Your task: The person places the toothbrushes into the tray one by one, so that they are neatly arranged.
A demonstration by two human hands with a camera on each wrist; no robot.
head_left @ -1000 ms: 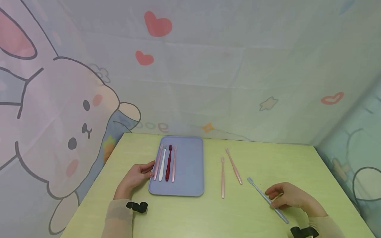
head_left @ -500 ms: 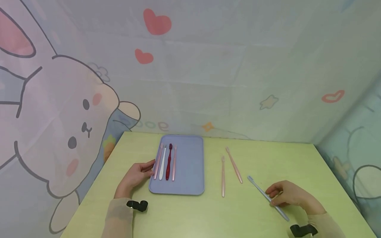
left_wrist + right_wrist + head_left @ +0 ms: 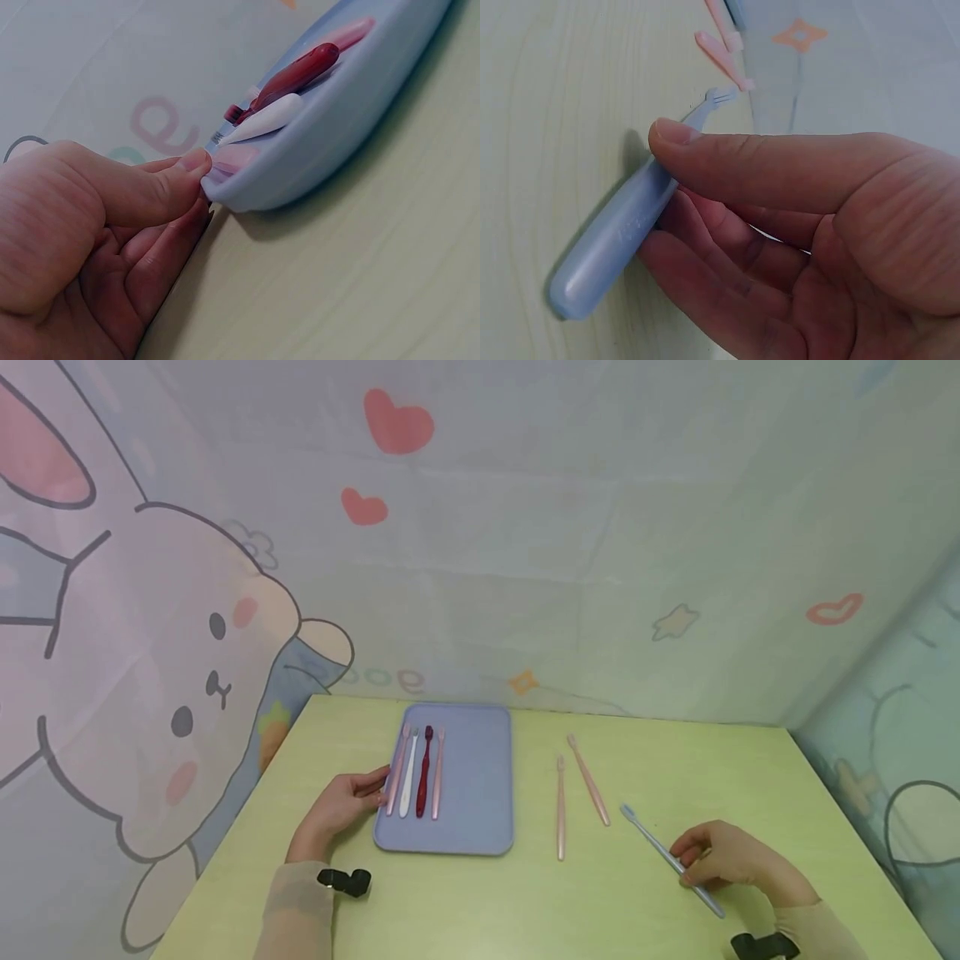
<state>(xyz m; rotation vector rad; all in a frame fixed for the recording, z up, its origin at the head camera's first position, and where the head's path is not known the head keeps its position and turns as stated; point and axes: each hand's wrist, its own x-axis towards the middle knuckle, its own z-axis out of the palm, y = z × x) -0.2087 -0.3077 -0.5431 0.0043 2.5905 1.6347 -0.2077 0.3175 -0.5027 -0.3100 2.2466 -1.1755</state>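
Note:
My right hand (image 3: 731,857) pinches a blue-grey toothbrush (image 3: 604,247) between thumb and fingers, around the middle of its handle. Its bristle head (image 3: 721,96) points away and to the left; whether it touches the table cannot be told. At the left, my left hand (image 3: 343,806) grips the near-left rim of a lavender tray (image 3: 476,785), thumb on the rim and fingers at its outer side. Side by side on the tray lie a pink toothbrush (image 3: 397,770), a white toothbrush (image 3: 408,777), a dark red toothbrush (image 3: 423,777) and another pink toothbrush (image 3: 438,777).
Two pink toothbrushes, one nearly straight (image 3: 561,810) and one slanted (image 3: 589,781), lie on the pale yellow-green table (image 3: 525,910) between the tray and my right hand. A cartoon-printed cloth (image 3: 525,543) hangs behind the table.

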